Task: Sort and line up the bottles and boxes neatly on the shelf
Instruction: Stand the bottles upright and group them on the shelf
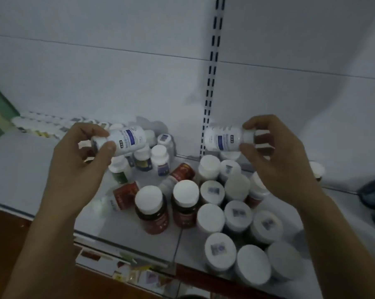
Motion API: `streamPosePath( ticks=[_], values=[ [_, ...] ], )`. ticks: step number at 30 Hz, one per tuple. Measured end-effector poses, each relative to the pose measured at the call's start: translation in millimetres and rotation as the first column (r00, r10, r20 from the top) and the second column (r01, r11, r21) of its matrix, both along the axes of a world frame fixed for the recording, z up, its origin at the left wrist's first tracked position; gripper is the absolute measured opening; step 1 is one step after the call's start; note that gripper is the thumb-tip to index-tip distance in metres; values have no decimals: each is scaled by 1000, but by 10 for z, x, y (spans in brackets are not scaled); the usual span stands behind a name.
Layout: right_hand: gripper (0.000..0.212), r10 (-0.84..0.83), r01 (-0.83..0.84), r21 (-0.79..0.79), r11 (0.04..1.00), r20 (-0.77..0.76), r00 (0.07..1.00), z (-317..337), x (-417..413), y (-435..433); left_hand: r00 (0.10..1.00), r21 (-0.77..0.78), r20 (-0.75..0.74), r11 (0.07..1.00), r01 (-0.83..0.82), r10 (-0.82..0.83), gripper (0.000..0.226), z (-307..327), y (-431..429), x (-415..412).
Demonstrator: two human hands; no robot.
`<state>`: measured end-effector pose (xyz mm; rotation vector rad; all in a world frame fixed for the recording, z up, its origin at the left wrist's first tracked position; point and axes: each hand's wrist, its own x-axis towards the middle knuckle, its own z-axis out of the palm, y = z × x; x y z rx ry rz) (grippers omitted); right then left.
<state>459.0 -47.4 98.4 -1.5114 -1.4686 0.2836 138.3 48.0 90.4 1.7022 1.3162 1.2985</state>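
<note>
While I hold them above the shelf (27, 169), two white bottles w/ blue labels lie sideways in the air, one per hand. My left hand (81, 165) pinches the left bottle (129, 139) at its cap end, thumb and fingertips curled round it, base pointing right. My right hand (279, 160) grips the right bottle (224, 138) the same way at its cap, base pointing left. The two bases face each other, well apart.

Below and btwn my hands, a loose cluster sits on the white shelf. Brown bottles (151, 210) w/ white caps stand upright near the front. Red-labelled bottles (182, 171) lie on their sides behind them, and small white bottles (160, 160) stand at the back. To the right front, white-lidded jars (238, 214) stand packed together, some w/ a small sticker on top.

A slotted upright (210, 83) runs up the white back panel. Far left, a back row of bottles (38, 126) lines the rear, too blurred to read. A dark jar (374, 193) sits at the right edge.
</note>
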Motion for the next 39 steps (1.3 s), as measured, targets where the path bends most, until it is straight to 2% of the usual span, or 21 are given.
streamPosePath(
  ticks=[2, 5, 8, 11, 19, 24, 28, 30, 33, 36, 39],
  values=[
    [32, 0, 6, -33, 999, 200, 980, 97, -159, 317, 999, -11, 3, 999, 33, -33, 18, -64, 127, -153],
    [38, 62, 2, -155, 988, 406, 912, 151, -378, 776, 994, -15, -23, 994, 106, -107, 16, -126, 281, -290],
    [38, 166, 10, -280, 960, 598, 784, 54, -549, 1137, 983, -25, -16, 983, 181, -181, 16, -158, 406, -376],
    [38, 269, 74, -418, 905, 699, 663, -141, -675, 1396, 971, -27, -15, 971, 236, -237, 15, -197, 491, -455],
    [9, 278, 157, -449, 880, 753, 596, -340, -911, 1617, 934, -47, -25, 933, 356, -357, 20, -279, 645, -486],
    [22, 256, 220, -515, 828, 697, 669, -245, -833, 1413, 919, -30, -64, 922, 387, -388, 23, -246, 732, -393],
    [22, 287, 273, -569, 776, 703, 651, -200, -765, 1243, 908, -41, -53, 910, 413, -414, 22, -238, 768, -305],
    [35, 277, 288, -558, 779, 717, 639, -221, -793, 1227, 905, -42, -59, 906, 420, -422, 22, -229, 775, -259],
    [47, 272, 330, -517, 790, 778, 567, -238, -855, 1304, 899, -29, -72, 902, 431, -432, 22, -214, 765, -216],
    [40, 281, 341, -496, 799, 808, 517, -273, -862, 1421, 900, -25, -71, 903, 429, -430, 22, -212, 748, -229],
    [37, 265, 313, -495, 811, 786, 558, -316, -822, 1481, 906, -25, -74, 909, 416, -416, 23, -224, 751, -257]
  ],
)
